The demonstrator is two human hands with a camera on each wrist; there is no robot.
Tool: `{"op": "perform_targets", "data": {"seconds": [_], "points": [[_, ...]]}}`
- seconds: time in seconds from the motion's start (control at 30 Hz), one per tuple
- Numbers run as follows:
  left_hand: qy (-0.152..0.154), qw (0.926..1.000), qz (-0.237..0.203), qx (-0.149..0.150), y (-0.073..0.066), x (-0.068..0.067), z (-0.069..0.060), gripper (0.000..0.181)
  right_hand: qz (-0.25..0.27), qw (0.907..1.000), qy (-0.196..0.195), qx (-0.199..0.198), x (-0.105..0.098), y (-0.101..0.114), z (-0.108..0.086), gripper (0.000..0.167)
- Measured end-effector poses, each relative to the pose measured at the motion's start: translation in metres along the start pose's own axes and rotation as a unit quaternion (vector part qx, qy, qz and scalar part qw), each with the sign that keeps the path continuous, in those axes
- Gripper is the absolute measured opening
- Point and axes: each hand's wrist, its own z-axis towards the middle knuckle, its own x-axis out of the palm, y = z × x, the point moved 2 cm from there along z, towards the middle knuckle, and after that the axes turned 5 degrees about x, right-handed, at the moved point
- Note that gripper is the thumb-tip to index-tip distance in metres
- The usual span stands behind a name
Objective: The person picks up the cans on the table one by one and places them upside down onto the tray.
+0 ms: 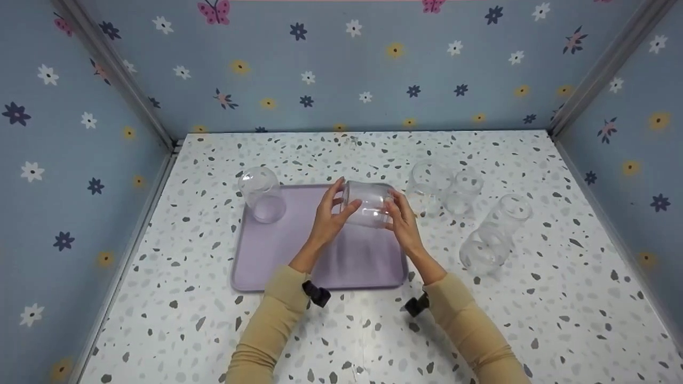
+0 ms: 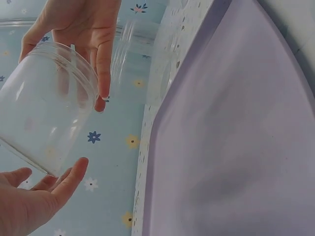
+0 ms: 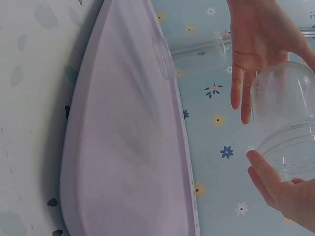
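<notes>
At the left, a clear container point(image 1: 261, 194) stands on the far left corner of a lilac tray point(image 1: 277, 250), well apart from both hands. Next comes the left hand point(image 1: 326, 216), gripping the left end of a transparent jar point(image 1: 368, 197), thumb on the near side and fingers beyond. The jar lies sideways in the air over the right part of the tray, its long axis running roughly from hand to hand; neither hand is clearly nearer, since each has an end. The wrist views show the smooth base toward the left hand and the ridged mouth toward the right. The right hand point(image 1: 403, 221) holds that mouth end between thumb and fingers. Further right, off the tray on a speckled table point(image 1: 373, 346), are a wide clear vessel point(image 1: 428, 184), a smaller clear vessel point(image 1: 463, 191) beside it, and two overlapping see-through pieces point(image 1: 484, 249), whether touching I cannot tell
</notes>
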Motion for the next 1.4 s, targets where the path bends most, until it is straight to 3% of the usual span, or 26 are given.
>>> {"op": "perform_targets", "data": {"seconds": [0.27, 0.47, 0.67, 0.8, 1.0, 1.1, 1.2, 1.27, 1.4], "points": [[-0.026, 0.9992, -0.007, 0.03, -0.001, -0.001, 0.001, 0.058, 0.018, 0.9997, 0.013, 0.008, 0.003, -0.001, 0.003, 0.048], [-0.041, 0.9983, 0.007, 0.04, 0.025, -0.001, 0.009, 0.064, 0.013, 0.9991, 0.04, 0.002, 0.002, 0.001, 0.006, 0.048], [-0.058, 0.9975, 0.015, 0.039, 0.01, -0.003, 0.005, 0.059, -0.032, 0.9985, 0.041, -0.017, 0.002, 0.02, 0.003, 0.042], [-0.07, 0.9957, 0.05, 0.034, 0.025, -0.006, 0.01, 0.06, -0.059, 0.9963, 0.035, -0.052, 0.0, 0.033, 0.0, 0.041], [-0.088, 0.9891, 0.106, 0.053, 0.039, -0.014, 0.015, 0.063, -0.116, 0.9869, 0.022, -0.11, -0.012, 0.03, 0.008, 0.039], [-0.094, 0.9857, 0.124, 0.065, 0.04, -0.019, 0.018, 0.064, -0.13, 0.9847, 0.015, -0.115, -0.019, 0.021, 0.019, 0.039], [-0.095, 0.9844, 0.138, 0.054, 0.041, -0.023, 0.02, 0.066, -0.157, 0.9804, 0.012, -0.118, -0.025, 0.014, 0.028, 0.041], [-0.091, 0.9836, 0.151, 0.04, 0.042, -0.025, 0.021, 0.068, -0.188, 0.9745, 0.01, -0.123, -0.027, 0.015, 0.032, 0.044], [-0.076, 0.9793, 0.186, 0.024, 0.043, -0.028, 0.024, 0.071, -0.262, 0.9535, 0.007, -0.148, -0.032, 0.019, 0.038, 0.049]]}}
